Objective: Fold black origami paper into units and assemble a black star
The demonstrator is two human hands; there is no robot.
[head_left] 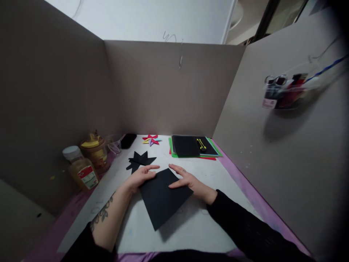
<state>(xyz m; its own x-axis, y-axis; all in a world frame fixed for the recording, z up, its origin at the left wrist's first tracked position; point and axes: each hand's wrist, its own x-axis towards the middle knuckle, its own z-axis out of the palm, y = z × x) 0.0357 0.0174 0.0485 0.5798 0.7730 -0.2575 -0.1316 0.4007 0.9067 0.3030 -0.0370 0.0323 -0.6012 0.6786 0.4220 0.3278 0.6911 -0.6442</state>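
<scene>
A square sheet of black paper (165,200) is held slightly above the white table covering, one corner pointing toward me. My left hand (143,177) grips its left side, thumb on top and fingers partly hidden beneath. On the right side, my right hand (187,181) pinches the sheet with the thumb over its face and the index finger stretched past the far edge. Just beyond my left hand lies a folded black paper star (141,159), with some points tucked behind that hand. Farther back rests a small multicoloured paper star (152,140).
A stack of coloured paper (185,146) with a yellow and black cutter (201,145) on it lies at the back right. Along the left stand a glue bottle (83,169), a brown jar (95,151) and a black phone (128,141). A clear holder (289,92) with scissors hangs on the right wall.
</scene>
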